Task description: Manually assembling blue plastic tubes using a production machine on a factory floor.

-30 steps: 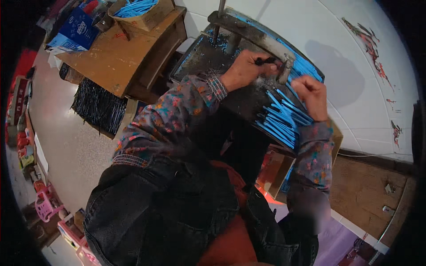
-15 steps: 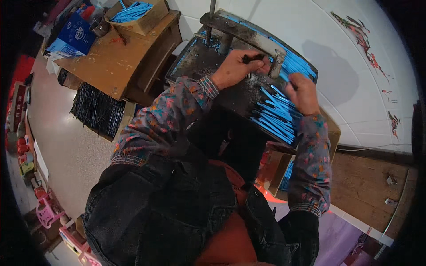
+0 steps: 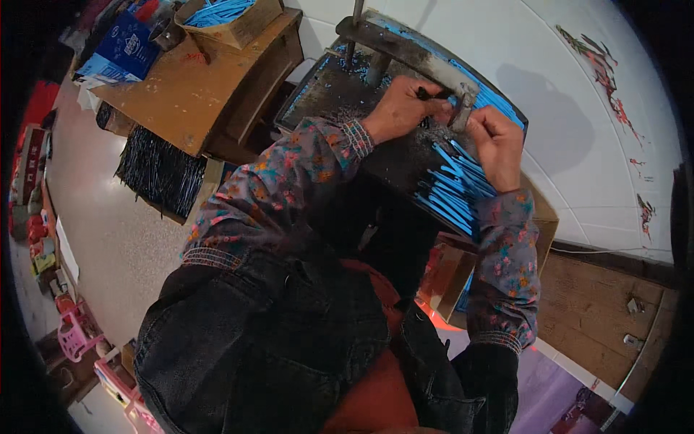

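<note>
My left hand (image 3: pixel 399 110) is closed in a pinch round small black pieces (image 3: pixel 423 94), whose kind I cannot make out. Its fingertips are beside the upright end of a metal press-like frame (image 3: pixel 463 108). On the other side of that end, my right hand (image 3: pixel 499 148) has its fingers curled together; anything in them is hidden. Below the hands, a pile of thin blue sticks (image 3: pixel 450 197), some with black ends, lies on the dark, dusty worktop (image 3: pixel 318 98). More blue sticks (image 3: pixel 499 98) lie behind the frame along the wall.
To the left stands a brown wooden table (image 3: pixel 181 98) with a box of blue sticks (image 3: pixel 249 29), a metal cup (image 3: pixel 168 35) and a blue carton (image 3: pixel 126 47). Beneath its front is a bundle of thin black strips (image 3: pixel 160 173). A white tiled wall (image 3: pixel 549 43) rises behind the worktop.
My right hand has moved slightly up, close against the frame's end. My left hand has shifted a little right within the picture, as the whole view has also shifted slightly.
</note>
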The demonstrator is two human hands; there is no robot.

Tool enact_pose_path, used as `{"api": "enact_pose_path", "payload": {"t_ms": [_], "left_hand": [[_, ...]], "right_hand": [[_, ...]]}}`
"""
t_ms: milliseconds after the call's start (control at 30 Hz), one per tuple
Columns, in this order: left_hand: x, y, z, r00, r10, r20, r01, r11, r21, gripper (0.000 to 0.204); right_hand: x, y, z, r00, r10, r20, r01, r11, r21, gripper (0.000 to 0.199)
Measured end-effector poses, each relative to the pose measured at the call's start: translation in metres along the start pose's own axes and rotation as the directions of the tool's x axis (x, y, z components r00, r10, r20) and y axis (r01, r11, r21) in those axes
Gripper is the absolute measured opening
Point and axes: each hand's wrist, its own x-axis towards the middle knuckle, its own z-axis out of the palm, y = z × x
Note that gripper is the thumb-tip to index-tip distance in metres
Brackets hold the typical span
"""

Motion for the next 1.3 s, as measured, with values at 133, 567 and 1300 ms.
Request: {"api": "enact_pose_path", "payload": {"t_ms": [133,567,1300], "left_hand": [[-0.004,0.002,0.0,0.998,0.018,-0.067,-0.021,0.999,-0.042,0.01],[-0.008,0.006,-0.003,0.999,0.039,-0.007,-0.039,0.999,-0.033,0.018],[-0.005,0.003,0.0,1.0,0.011,-0.006,-0.011,1.0,0.006,0.004]], "right_hand": [[0.004,0.01,-0.009,0.986,-0.156,0.063,0.164,0.973,-0.163,0.007],[0.012,0.067,-0.043,0.884,-0.338,0.325,0.467,0.695,-0.547,0.017],[-0.002,0.006,-0.005,0.997,0.072,0.03,-0.074,0.996,0.058,0.009]]}}
